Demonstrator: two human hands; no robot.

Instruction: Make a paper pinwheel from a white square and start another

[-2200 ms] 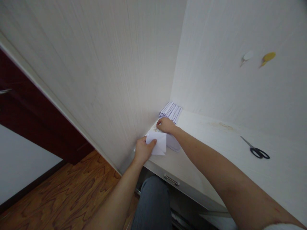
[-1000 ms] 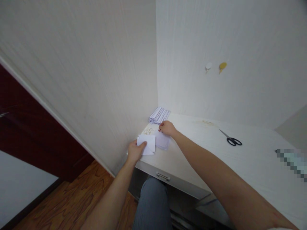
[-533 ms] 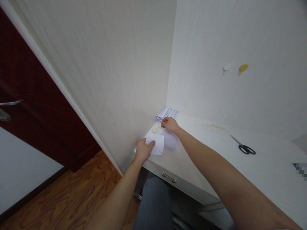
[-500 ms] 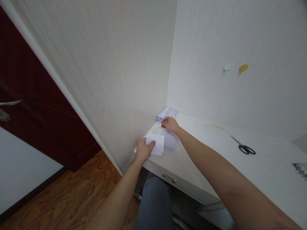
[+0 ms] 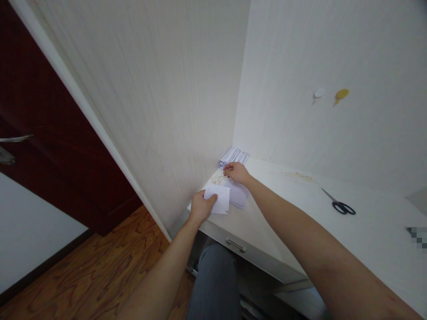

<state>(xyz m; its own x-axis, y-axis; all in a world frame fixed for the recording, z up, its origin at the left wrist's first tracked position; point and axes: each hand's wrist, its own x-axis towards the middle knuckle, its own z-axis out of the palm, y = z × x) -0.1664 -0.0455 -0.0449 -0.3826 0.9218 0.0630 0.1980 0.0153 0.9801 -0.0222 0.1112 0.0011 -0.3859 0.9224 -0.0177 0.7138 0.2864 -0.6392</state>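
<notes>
Right hand (image 5: 235,172) shifted off bits (image 5: 216,180), envelope (image 5: 222,200), inside hidden

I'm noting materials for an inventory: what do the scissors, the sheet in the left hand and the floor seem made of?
Scissors: likely metal blades, grey and slim; handles probably plastic, plain black loops.
White sheet in the left hand: apparently matte paper, thin with crisp edges.
Floor: wood or wood-look laminate, given its brown, swirling grain; gloss is unclear.

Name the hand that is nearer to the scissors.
Right. The right hand is left of the scissors, by the paper bundle; the left hand, holding white paper, is farther left.
</notes>
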